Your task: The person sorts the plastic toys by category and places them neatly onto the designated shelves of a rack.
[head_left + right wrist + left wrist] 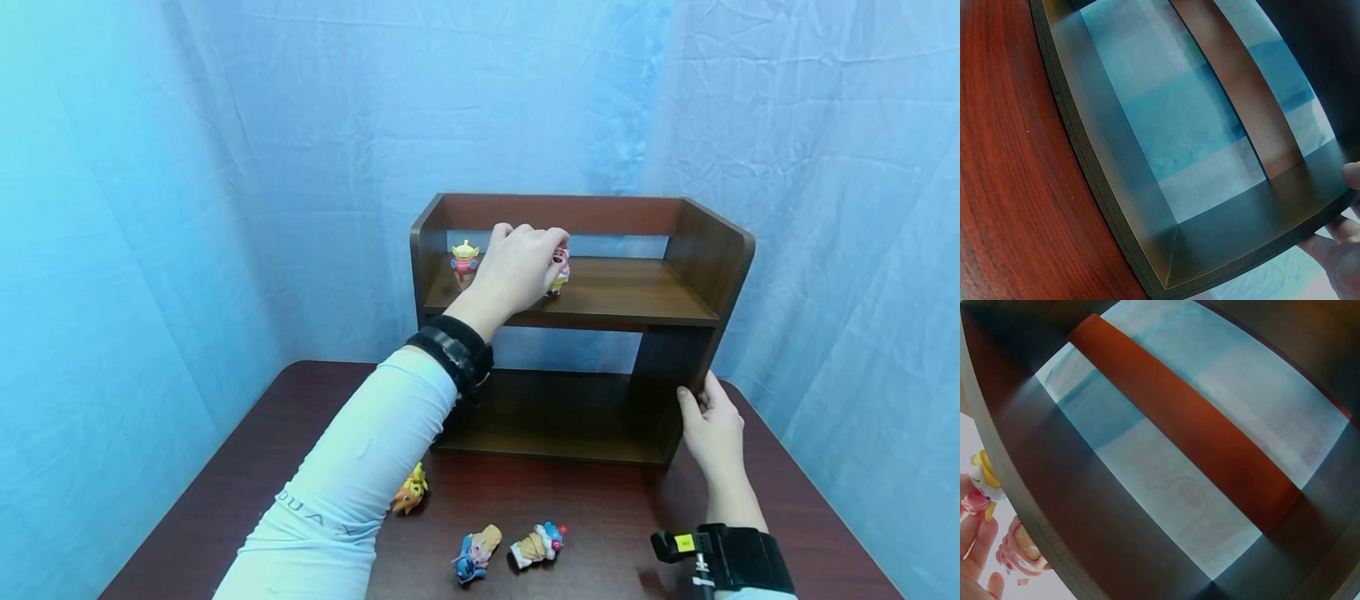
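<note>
My left hand (525, 258) reaches over the upper board of a dark wooden two-tier shelf (622, 312). Its thumb and fingers pinch a small pink figurine (559, 267) with a yellow lower part, close over the board. The left wrist view shows that figurine (985, 481) at the fingers, at the left edge. To the left on the same board stands a toy figurine (465, 262) with a yellow-green head and pink body. Low on the shelf's right side panel, my right hand (712, 425) grips the front edge, thumb inside and fingers outside, as the right wrist view also shows.
On the dark red table (600, 508) before the shelf lie a blue-and-tan figurine (476, 552) and an ice-cream-cone figurine (538, 545). A yellow-orange figurine (411, 489) is partly behind my left sleeve. Blue cloth (337, 167) hangs behind.
</note>
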Demonstrator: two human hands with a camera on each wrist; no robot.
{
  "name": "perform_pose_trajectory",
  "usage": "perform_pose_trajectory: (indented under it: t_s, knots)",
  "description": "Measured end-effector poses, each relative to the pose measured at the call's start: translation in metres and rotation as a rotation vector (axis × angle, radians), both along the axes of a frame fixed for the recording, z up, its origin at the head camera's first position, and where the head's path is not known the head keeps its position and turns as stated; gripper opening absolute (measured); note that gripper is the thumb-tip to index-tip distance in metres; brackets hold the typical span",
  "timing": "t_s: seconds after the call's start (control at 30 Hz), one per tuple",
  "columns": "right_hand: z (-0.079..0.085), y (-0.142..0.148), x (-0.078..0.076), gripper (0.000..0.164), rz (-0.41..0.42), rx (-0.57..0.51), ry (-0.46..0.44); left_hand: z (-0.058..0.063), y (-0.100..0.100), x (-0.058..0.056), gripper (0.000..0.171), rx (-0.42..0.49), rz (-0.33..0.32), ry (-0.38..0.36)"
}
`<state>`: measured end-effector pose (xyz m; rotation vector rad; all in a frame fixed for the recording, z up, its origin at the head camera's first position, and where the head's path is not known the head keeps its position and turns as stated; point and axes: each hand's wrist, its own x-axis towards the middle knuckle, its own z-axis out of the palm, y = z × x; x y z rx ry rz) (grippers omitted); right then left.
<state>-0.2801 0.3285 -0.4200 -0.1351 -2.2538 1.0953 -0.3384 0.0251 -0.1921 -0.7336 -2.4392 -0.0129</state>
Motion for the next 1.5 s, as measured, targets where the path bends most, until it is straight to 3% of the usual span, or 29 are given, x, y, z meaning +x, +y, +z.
perform_pose_trajectory:
  t_s: [0.33, 0.63, 1.5]
  knots:
    - [0.001, 0.001, 0.001, 0.046, 0.012, 0.003, -0.003, 0.002, 0.0, 0.003, 0.053, -0.034, 0.062, 0.006]
    - [0.001, 0.0, 0.0, 0.045, 0.009, 0.002, -0.004, 0.0, 0.0, 0.002, 0.056, 0.0, 0.047, -0.021]
    - [0.001, 0.0, 0.0, 0.044, 0.008, 0.007, 0.0, -0.009, 0.0, -0.003, 0.056, 0.012, 0.058, 0.011]
